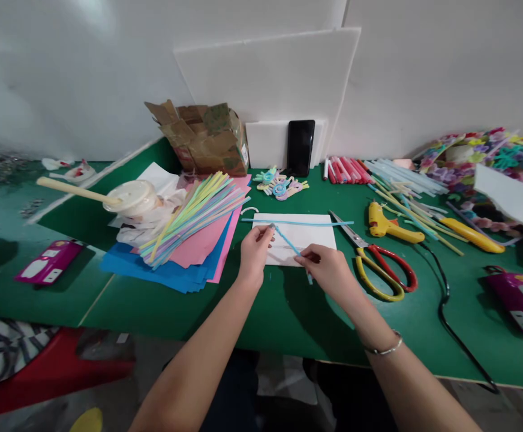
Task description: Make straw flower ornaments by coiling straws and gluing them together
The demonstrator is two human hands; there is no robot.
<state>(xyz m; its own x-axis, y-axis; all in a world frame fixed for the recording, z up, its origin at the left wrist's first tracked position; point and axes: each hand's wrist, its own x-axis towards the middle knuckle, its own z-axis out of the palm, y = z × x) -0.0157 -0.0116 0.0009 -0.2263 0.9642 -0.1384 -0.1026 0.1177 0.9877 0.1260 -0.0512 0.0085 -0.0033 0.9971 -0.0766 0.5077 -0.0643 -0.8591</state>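
A light blue pipe cleaner point(287, 239) is stretched at a slant between my hands, above a white sheet point(324, 237) on the green table. My left hand point(255, 247) pinches its upper end, which looks curled or bent over. Lower down, my right hand point(323, 264) grips the same pipe cleaner, and its tail sticks out below the fingers. A second blue pipe cleaner point(306, 224) lies straight across the top of the sheet, touching neither hand. Just right of the sheet rest scissors point(373, 258) with one yellow and one red handle, blades slightly apart.
Left are bundled pastel pipe cleaners point(194, 216) on coloured paper point(153, 264), beside a lidded cup point(131, 198). Behind stand a cardboard box point(210, 138), a phone point(300, 147) and curled pieces point(282, 185). Right are a yellow glue gun point(390, 225), its black cord point(444, 288) and a yellow cutter point(472, 235).
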